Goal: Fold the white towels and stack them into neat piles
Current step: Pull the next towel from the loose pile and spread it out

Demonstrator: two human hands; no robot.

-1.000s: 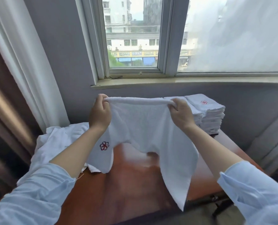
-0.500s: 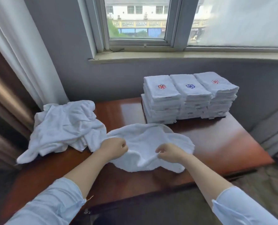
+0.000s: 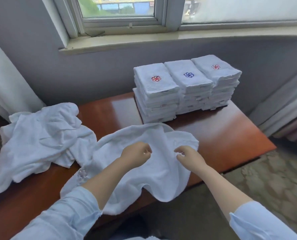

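Note:
A white towel (image 3: 163, 172) lies rumpled on the brown table (image 3: 225, 134), its near part hanging over the front edge. A faint flower emblem shows through at its left side. My left hand (image 3: 137, 155) and my right hand (image 3: 187, 155) sit on its middle, close together. Both have curled fingers that seem to pinch the cloth on either side of a raised fold. Three neat stacks of folded towels stand at the back right: one with a red flower (image 3: 155, 87), one with a blue flower (image 3: 189, 78), one with a red flower (image 3: 217, 71).
A heap of unfolded white towels (image 3: 40, 135) covers the table's left end. Behind the table run a grey wall and a window sill (image 3: 144, 42). Curtains hang at the far left and right. Patterned floor shows at the right.
The towel, held up spread in the air a second ago, has come down onto the table. It has since been drawn toward me, so its near part now drapes over the front edge.

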